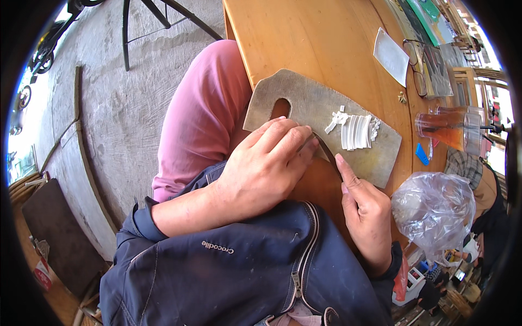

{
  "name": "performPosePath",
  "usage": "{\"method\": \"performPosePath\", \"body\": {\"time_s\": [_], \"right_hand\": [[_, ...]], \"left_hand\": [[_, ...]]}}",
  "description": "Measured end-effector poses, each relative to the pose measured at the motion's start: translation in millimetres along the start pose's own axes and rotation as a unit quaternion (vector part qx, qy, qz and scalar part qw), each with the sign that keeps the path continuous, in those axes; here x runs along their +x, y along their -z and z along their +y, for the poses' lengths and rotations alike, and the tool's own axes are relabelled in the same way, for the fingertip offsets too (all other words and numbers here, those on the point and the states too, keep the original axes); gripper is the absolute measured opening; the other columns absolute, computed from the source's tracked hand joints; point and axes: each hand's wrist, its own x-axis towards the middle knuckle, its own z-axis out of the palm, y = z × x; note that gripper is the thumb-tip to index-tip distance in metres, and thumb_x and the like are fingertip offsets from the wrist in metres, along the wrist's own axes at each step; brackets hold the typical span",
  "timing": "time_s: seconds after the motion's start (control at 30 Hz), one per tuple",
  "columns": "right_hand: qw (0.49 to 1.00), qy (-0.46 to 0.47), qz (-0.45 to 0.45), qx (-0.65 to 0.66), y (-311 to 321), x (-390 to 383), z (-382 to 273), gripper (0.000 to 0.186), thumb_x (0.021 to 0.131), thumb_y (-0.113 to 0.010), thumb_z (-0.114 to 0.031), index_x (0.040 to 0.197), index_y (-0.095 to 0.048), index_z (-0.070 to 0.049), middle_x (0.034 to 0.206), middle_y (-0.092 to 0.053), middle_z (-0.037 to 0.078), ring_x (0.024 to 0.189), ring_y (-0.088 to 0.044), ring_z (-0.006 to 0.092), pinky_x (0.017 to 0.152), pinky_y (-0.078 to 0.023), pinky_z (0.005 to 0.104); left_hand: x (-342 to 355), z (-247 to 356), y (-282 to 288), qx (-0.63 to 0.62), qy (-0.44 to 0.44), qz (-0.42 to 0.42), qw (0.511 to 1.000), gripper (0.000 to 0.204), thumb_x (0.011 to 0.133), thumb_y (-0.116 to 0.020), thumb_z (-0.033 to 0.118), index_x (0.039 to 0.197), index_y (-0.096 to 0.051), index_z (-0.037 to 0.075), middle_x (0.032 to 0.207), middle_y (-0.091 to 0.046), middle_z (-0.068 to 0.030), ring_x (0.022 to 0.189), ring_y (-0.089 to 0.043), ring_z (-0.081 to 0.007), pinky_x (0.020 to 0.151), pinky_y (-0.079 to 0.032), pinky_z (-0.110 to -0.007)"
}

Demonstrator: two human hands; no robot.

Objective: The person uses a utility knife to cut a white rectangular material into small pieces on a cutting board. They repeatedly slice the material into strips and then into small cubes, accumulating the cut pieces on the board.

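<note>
A grey, worn cutting board (304, 89) with an oval handle slot lies at the table's near edge. On its right half sits a row of thin white strips (356, 132), with small loose bits around them. My right hand (367, 209) grips a thin dark-bladed knife (330, 156), its index finger stretched along it; the handle is hidden in the palm. The knife is seen nearly edge-on beside the board's near edge. My left hand (269, 157) is closed, its fingertips pinched at the knife's far end. Its thumb is mostly hidden.
On the wooden table (310, 32) lie a white sheet (391, 56), eyeglasses (417, 68) and a blue plastic piece (421, 154). A glass of brown drink (448, 129) stands at the right. Nearer is a clear plastic bag (433, 209). A black-legged stool (157, 22) is on the floor.
</note>
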Motion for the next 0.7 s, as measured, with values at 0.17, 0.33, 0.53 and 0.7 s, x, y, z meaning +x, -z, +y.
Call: {"method": "performPosePath", "body": {"time_s": [0.17,0.33,0.53,0.7], "right_hand": [[1.0,0.006,-0.006,0.001,1.0,1.2,2.2,0.073,0.083,-0.063,0.011,0.15,-0.057,-0.018,0.07,-0.052,0.013,0.059,-0.057,0.0266,0.06,-0.051,0.042],[0.999,0.018,-0.025,-0.02,5.1,4.7,12.0,0.074,0.083,-0.063,0.011,0.149,-0.057,-0.02,0.07,-0.052,0.014,0.058,-0.057,0.0282,0.06,-0.05,0.0438],[0.999,0.001,-0.028,0.024,5.2,9.5,12.4,0.073,0.084,-0.062,0.011,0.15,-0.057,-0.021,0.072,-0.054,0.016,0.059,-0.056,0.0301,0.061,-0.049,0.0445],[1.0,-0.014,-0.008,-0.005,6.9,4.7,13.4,0.073,0.085,-0.062,0.012,0.15,-0.056,-0.02,0.072,-0.053,0.015,0.061,-0.057,0.0293,0.063,-0.05,0.0434]], "left_hand": [[-1.6,-3.2,0.4,-0.01,-0.005,-0.002,1.0,0.041,0.077,-0.076,0.01,0.117,-0.073,0.007,0.119,-0.063,-0.0073,0.113,-0.062,-0.0268,0.086,-0.058,-0.038],[-2.1,-5.6,-1.0,-0.014,-0.007,-0.001,1.0,0.041,0.076,-0.075,0.011,0.117,-0.074,0.007,0.12,-0.063,-0.0074,0.115,-0.062,-0.0273,0.088,-0.058,-0.038],[-1.5,-7.6,2.2,-0.008,-0.019,-0.014,1.0,0.044,0.073,-0.072,0.011,0.116,-0.074,0.007,0.123,-0.063,-0.0078,0.116,-0.062,-0.0272,0.092,-0.058,-0.039],[-2.9,-8.6,-0.5,-0.002,-0.027,-0.007,1.0,0.045,0.073,-0.074,0.013,0.118,-0.073,0.007,0.123,-0.063,-0.0079,0.116,-0.062,-0.0272,0.101,-0.053,-0.045]]}}
